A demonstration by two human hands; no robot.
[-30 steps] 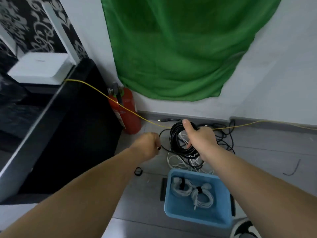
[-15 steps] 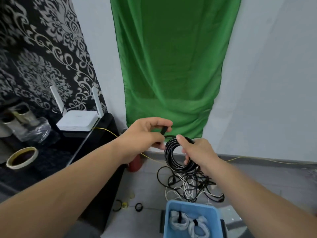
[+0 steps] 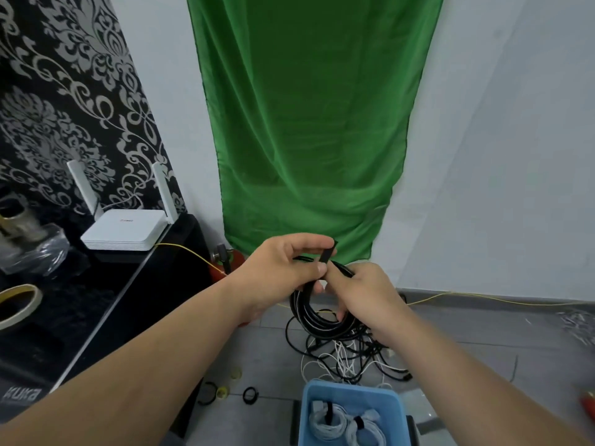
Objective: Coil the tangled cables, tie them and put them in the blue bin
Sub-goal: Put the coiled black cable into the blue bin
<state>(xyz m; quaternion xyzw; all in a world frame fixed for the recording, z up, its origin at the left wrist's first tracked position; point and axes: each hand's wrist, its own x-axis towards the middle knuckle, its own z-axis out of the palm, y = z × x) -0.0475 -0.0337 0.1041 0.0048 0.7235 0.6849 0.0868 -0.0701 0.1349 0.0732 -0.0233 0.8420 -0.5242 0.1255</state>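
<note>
Because the black coil (image 3: 317, 320) must keep its loops for tying, the right hand (image 3: 363, 294) grips it at its 2 o'clock, fingers curled round the strands, holding it off the floor. The left hand (image 3: 283, 268), at 11 o'clock, pinches a black strap (image 3: 325, 260) between thumb and forefinger, likely to wrap it. The bin (image 3: 354, 391) sits at 6 o'clock with two tied white coils (image 3: 328, 424) inside; a floor tangle (image 3: 351, 358) lies between and may snag. Spare ties (image 3: 250, 395) lie at 7 o'clock.
</note>
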